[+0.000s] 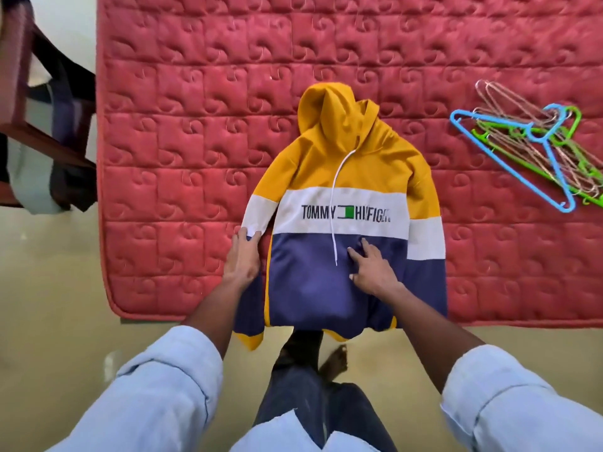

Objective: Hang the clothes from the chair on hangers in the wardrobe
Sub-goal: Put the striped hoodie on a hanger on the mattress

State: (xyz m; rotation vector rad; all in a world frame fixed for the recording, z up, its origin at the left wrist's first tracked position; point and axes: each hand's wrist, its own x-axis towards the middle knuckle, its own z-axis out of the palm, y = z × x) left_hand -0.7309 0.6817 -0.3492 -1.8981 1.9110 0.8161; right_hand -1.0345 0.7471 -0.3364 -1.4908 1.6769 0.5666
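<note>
So the hoodie (339,230) is laid out flat, front side up, on the red quilted mattress (195,125), hood pointing away from the person and the bottom hem hanging just over the near edge. It's yellow on top, a white band with lettering across the chest, and navy below, with a white drawstring (333,203) trailing down the middle.

The left hand (239,259) has its grip on the hoodie's sleeve, right where white meets navy, fingers resting along the edge of the cloth with the thumb tucked on it; looks like a light pinch of the sleeve, though I can't tell for sure how tight. The right hand (372,265) is flat on the navy panel just below the white band, grip spread, fingers straight and pressing down. The drawstring end hangs just to the left of that hand.

Well off to the right of the right hand there's a heap of hangers (535,148) on the mattress: 1 blue, at least 1 green, plus a bunch of thin wire ones, all tangled together.

Far left of the left hand, a dark wooden chair (39,132) stands on the floor with more clothes (62,102) draped on it.
</note>
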